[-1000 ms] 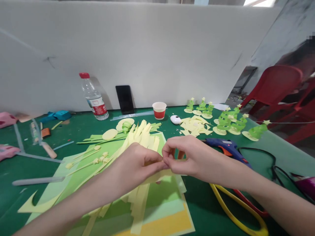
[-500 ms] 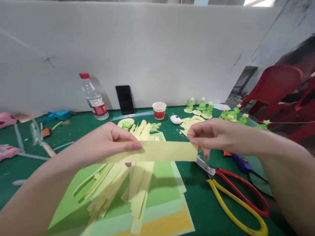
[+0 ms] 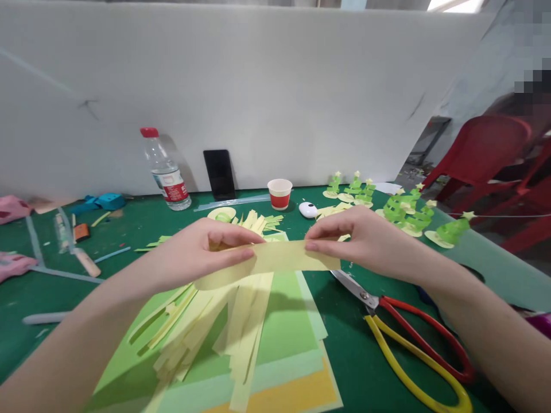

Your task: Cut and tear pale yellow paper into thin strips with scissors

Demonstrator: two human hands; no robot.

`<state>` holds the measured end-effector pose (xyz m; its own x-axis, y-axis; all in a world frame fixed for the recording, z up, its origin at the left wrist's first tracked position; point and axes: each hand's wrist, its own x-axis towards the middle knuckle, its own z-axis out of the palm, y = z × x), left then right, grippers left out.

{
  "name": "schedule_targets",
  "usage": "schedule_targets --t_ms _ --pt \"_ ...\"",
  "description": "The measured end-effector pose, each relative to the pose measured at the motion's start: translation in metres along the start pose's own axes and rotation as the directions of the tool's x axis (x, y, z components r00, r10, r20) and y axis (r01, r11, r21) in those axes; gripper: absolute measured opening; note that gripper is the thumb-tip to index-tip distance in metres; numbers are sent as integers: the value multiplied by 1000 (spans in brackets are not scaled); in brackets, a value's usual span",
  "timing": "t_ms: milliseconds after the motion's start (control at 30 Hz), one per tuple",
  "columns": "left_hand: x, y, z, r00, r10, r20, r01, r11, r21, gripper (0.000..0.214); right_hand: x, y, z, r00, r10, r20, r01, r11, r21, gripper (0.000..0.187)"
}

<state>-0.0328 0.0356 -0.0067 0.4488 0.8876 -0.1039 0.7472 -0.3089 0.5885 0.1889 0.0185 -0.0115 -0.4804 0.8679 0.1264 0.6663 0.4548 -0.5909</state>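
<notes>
A pale yellow paper strip [image 3: 279,258] is stretched level between my two hands. My left hand [image 3: 215,246] pinches it towards its left part, thumb in front and fingers behind. Near the right end, my right hand [image 3: 340,235] grips its upper edge between thumb and fingers. Below lie loose yellow paper strips [image 3: 249,327], spread over a stack of green, mint and orange paper sheets [image 3: 293,321]. Scissors [image 3: 365,298] with one red and one yellow handle rest on the table under my right hand, their blade tips beneath the strip's right end.
At the back stand a water bottle [image 3: 170,178], a black phone [image 3: 219,175] and a paper cup [image 3: 279,194]. Several green paper spirals topped with stars [image 3: 413,212] are at the right. Pink glue guns [image 3: 15,267] lie far left. A red chair [image 3: 486,152] is beyond the table.
My right hand has slid left along the strip, closer to my left hand, so a short end now sticks out past its fingers. The strip has risen slightly.
</notes>
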Motion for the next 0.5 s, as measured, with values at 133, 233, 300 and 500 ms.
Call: schedule_targets --t_ms 133,233,300,500 --pt "0 10 12 999 27 20 -27 999 -41 21 -3 -4 10 1000 -28 1 28 999 -46 21" --pt "1 13 17 999 16 28 -15 999 -38 19 -6 -6 12 998 -56 -23 53 994 -97 21" --pt "3 11 16 1000 -5 5 5 1000 -22 18 -8 -7 8 998 -59 -37 54 991 -119 21" --pt "9 -1 7 996 -82 -21 83 996 24 20 -17 0 -17 998 17 -63 -26 989 -144 21"
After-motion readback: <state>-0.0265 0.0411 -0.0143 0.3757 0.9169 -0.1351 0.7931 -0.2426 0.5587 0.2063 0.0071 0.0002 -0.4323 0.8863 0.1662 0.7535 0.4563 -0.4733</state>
